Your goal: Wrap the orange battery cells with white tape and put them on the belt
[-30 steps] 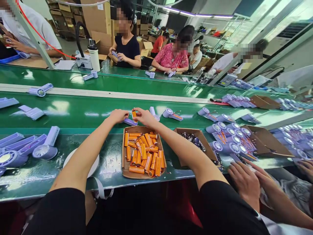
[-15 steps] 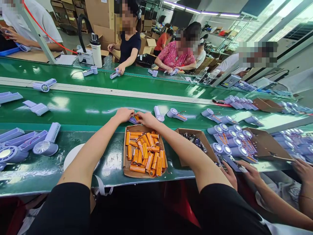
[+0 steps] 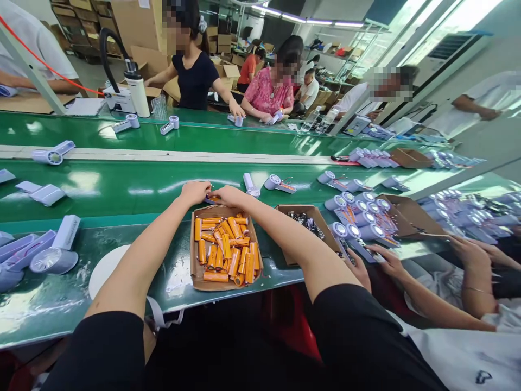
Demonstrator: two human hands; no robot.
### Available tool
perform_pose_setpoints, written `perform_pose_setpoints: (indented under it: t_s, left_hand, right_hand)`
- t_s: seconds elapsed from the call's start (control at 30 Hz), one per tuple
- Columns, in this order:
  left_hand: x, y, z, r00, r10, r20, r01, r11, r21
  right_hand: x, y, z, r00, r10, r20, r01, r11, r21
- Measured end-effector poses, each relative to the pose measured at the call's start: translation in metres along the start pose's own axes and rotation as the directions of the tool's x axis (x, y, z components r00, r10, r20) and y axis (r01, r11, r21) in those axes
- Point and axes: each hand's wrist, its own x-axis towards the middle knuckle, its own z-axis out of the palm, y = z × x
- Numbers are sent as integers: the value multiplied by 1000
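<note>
Just beyond the box of batteries, my left hand (image 3: 196, 192) closes on a lavender handheld fan housing (image 3: 208, 201), mostly covered by the hands. My right hand (image 3: 228, 196) meets it from the other side, its fingers bent over an orange battery (image 3: 214, 199) at the housing. Their fingertips partly hide the contact. Below my wrists a shallow cardboard box (image 3: 195, 284) holds several orange wrapped cylindrical batteries (image 3: 222, 245). Slightly beyond and to the right, one lavender fan (image 3: 251, 185) and another with an orange battery in its handle (image 3: 280, 183) lie on the green belt.
A cardboard box of small dark parts (image 3: 305, 224) stands right of the batteries, with grouped fans (image 3: 362, 214) beyond it. A co-worker's hands (image 3: 388, 260) work at the right. More fan parts (image 3: 55, 259) and a white round object (image 3: 106, 269) lie left. Co-workers sit across the belt.
The view has swung slightly right, so most things appear farther left. My hands stay together at the fan housing. Across the belt, a co-worker's hand has moved from one fan to another farther right.
</note>
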Motion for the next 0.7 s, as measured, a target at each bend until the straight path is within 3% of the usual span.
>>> perform_pose_setpoints:
  t_s: [0.23,0.33,0.43,0.57,0.7]
  left_hand:
    - [4,8,-4,998,-54,-43,52,998,-33]
    - [2,4,-9,991,-109,-74,104,992,-73]
    - [-6,-4,-14,989,-129,-74,118,984,-134]
    - [-31,-6,-19,989,-94,-117,63,967,-245]
    - [-89,-10,-23,980,-58,-189,-9,943,-334]
  right_hand:
    - [-1,-12,-30,998,9,59,-7,999,-36]
    - [-26,-15,-46,999,23,-47,-24,1000,-6]
    - [-61,-24,-49,994,25,-107,-22,999,31]
    - [-94,-45,-34,1000,24,-13,-23,999,37]
    - [-103,-54,-19,1000,10,22,-11,999,34]
